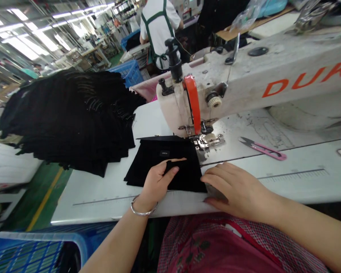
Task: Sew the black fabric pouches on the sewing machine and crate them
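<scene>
A black fabric piece (155,161) with a small label lies flat on the white sewing table (102,197), its far right corner at the presser foot (206,140) of the white sewing machine (244,79). My left hand (157,180) rests on the fabric's near part with fingers stretched out, a silver bangle on the wrist. My right hand (234,187) lies flat at the fabric's right near corner, fingers together and pressing down on the cloth edge.
A tall stack of black fabric pieces (68,117) sits at the table's left. Pink thread snips (263,148) lie right of the needle. A blue crate (31,252) is at lower left. A person in a green apron (159,26) works behind the machine.
</scene>
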### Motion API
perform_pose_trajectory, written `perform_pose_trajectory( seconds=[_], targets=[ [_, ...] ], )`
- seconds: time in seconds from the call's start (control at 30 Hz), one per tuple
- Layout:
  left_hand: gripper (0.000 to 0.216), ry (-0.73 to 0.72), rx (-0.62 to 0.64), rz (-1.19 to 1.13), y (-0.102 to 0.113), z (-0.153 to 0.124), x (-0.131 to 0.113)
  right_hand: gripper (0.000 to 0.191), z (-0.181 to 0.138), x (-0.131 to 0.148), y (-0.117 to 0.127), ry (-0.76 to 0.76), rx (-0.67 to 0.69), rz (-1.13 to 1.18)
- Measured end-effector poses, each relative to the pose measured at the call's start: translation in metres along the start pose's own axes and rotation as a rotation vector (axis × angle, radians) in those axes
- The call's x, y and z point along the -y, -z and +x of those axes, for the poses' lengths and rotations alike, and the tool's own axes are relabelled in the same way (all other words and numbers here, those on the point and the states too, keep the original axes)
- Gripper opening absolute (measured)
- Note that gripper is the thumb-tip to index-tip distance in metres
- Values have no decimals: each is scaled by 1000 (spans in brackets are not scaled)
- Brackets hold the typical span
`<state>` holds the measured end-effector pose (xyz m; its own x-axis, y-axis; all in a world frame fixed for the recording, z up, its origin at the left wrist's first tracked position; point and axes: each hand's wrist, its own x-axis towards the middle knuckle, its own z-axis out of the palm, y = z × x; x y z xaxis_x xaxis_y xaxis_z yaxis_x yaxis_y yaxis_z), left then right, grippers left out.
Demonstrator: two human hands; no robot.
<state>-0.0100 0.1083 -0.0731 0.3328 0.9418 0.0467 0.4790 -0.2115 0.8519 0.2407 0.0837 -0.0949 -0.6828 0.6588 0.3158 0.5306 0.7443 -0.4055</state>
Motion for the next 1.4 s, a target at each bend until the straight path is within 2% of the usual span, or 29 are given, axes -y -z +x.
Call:
perform_pose_trajectory(
  seconds=[0.07, 0.17, 0.27, 0.37, 0.43, 0.53, 0.7, 0.93, 1.17, 1.4],
  targets=[
    [31, -12, -4, 11, 1, 0, 1, 33, 1, 1, -3, 14, -6, -43],
    [31, -84, 4, 85, 3, -1, -4, 16, -1, 3, -6, 53, -15, -94],
    [38, -286, 3, 285, 3, -4, -16, 15, -5, 4, -7, 121, 0, -84],
    [43, -507, 109, 544, -5, -8, -25, 14, -9, 6, -7, 142, -39, -52],
    [39, -562, 165, 659, -13, -11, -26, 15, -12, 9, -8, 127, -57, -11],
    [35, -566, 165, 711, -23, -15, -22, 16, -16, 14, -10, 73, -89, 57],
    [38, -610, 77, 641, -26, -17, -20, 15, -15, 19, -8, 51, -154, 93],
    [36, -539, 202, 730, -34, -20, -18, 16, -18, 19, -3, -10, -111, 145],
    [29, -560, 183, 687, -34, -19, -17, 19, -20, 18, 2, 1, -76, 165],
    [28, -574, 187, 705, -30, -6, -14, 19, -9, 12, 5, 43, -69, 105]
  ],
)
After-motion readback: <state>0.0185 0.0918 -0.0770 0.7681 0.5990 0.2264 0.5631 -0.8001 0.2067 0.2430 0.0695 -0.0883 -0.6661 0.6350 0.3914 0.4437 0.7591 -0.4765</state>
